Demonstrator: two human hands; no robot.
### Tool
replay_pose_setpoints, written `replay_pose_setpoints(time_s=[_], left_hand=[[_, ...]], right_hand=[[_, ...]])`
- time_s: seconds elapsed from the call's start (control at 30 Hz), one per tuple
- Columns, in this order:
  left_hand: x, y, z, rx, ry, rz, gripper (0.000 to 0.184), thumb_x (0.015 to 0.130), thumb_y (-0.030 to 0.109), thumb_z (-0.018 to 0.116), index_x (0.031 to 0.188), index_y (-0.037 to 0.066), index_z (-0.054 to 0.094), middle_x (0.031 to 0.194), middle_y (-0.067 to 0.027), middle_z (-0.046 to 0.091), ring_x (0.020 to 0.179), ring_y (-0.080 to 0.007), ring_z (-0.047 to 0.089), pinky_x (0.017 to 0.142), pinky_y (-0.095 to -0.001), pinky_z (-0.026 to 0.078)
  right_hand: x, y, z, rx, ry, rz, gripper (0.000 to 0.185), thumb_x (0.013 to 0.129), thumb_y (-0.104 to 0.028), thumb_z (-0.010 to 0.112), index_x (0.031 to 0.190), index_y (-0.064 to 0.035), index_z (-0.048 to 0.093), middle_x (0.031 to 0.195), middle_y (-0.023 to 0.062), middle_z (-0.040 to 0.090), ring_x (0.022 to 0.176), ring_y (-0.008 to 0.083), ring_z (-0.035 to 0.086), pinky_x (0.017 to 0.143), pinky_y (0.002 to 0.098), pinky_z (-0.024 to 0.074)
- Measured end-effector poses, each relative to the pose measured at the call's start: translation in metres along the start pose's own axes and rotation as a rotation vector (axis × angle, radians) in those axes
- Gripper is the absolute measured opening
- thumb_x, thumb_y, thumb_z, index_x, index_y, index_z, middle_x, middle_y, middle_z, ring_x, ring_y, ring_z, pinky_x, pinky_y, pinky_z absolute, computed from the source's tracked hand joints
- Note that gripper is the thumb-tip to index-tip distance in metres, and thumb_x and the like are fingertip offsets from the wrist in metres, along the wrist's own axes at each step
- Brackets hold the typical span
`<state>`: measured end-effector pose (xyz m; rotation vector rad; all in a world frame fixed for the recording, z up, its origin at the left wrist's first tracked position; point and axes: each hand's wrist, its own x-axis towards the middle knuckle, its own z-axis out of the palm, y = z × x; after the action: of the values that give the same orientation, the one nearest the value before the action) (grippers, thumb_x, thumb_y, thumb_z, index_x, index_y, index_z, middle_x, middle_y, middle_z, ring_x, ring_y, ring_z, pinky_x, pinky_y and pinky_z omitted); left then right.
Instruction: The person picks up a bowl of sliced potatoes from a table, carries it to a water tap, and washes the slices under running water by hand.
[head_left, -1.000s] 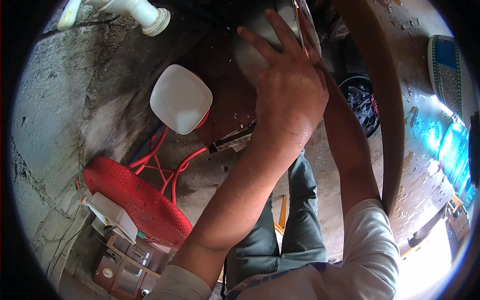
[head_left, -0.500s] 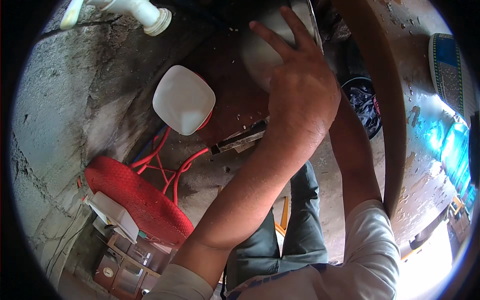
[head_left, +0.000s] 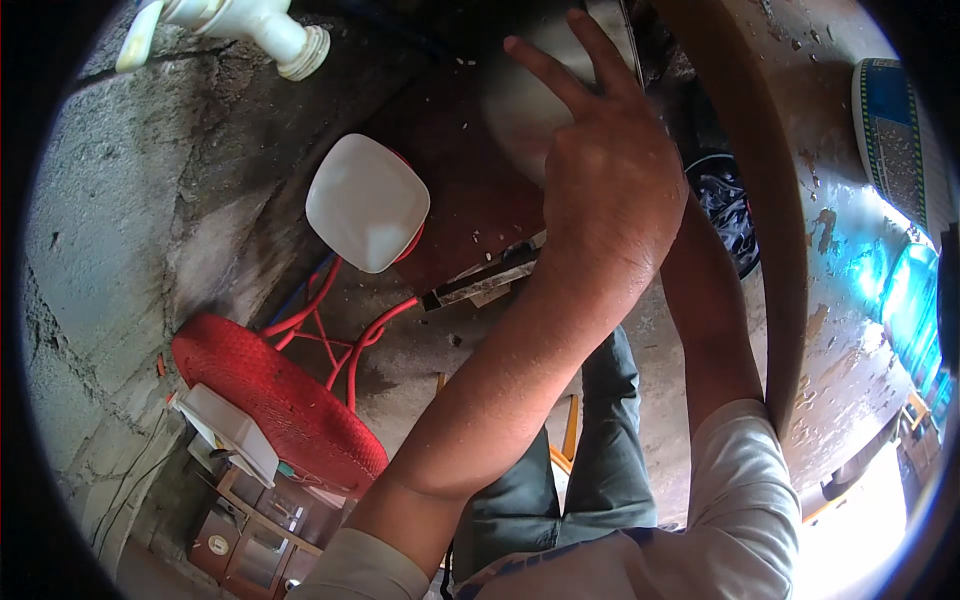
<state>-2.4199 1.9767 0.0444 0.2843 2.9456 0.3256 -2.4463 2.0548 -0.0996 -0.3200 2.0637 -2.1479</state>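
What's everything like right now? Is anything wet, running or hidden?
Left hand: two fingers stretched apart.
Right hand: hidden behind the left.
Metal thing: shiny, partly covered from view.
White tap: no water seen flowing.
White dish: not being held.
Table: wet-looking, patchy.
Blue bottle: see-through, fill level unclear.

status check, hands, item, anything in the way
Left hand over grey metal item, contact unclear. Right hand hidden behind the left. No obstruction evident.
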Motion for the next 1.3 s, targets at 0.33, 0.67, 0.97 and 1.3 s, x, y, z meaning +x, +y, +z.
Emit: replay_pose_setpoints(time_s=[0.33,0.67,0.97,1.3], left_hand=[[0.001,-0.001,0.010,-0.197,0.076,-0.009,0.075,0.080,0.005,0.067,0.138,-0.024,0.028,0.138,-0.0547,0.026,0.079,-0.0428,0.065,0.053,-0.0325,0.061],[-0.011,-0.037,0.017,-0.243,0.191,-0.058,0.082,0.083,0.005,0.065,0.147,-0.018,0.019,0.150,-0.0478,0.020,0.117,-0.0507,0.061,0.079,-0.0449,0.062],[-0.067,-0.193,0.033,-1.287,-0.027,-0.427,0.083,0.088,-0.009,0.046,0.160,0.015,0.013,0.148,-0.0167,0.046,0.124,-0.0292,0.058,0.089,-0.0380,0.059],[-0.103,-0.232,0.065,-1.409,-0.043,-0.765,0.070,0.090,-0.004,0.048,0.154,0.014,0.026,0.137,-0.0153,0.051,0.109,-0.0302,0.067,0.068,-0.0410,0.068]], right_hand=[[0.000,0.016,-0.005,-0.055,0.011,-0.018,0.068,0.100,-0.042,0.051,0.159,-0.0177,0.028,0.165,0.0190,0.021,0.144,0.0326,0.030,0.114,0.0421,0.0292],[0.026,0.084,-0.021,-0.435,0.042,-0.077,0.071,0.101,-0.049,0.050,0.160,-0.0174,0.027,0.166,0.0192,0.020,0.151,0.0371,0.020,0.122,0.0467,0.0193],[0.042,0.064,0.030,-0.993,0.094,-0.308,0.060,0.095,-0.033,0.066,0.150,-0.0188,0.046,0.157,0.0205,0.036,0.146,0.0425,0.032,0.120,0.0488,0.0295],[0.053,-0.199,0.108,-0.422,0.257,-0.001,0.035,0.096,-0.023,0.070,0.123,-0.0006,0.065,0.079,0.0121,0.070,0.066,0.0164,0.067,0.061,0.0303,0.0521]])
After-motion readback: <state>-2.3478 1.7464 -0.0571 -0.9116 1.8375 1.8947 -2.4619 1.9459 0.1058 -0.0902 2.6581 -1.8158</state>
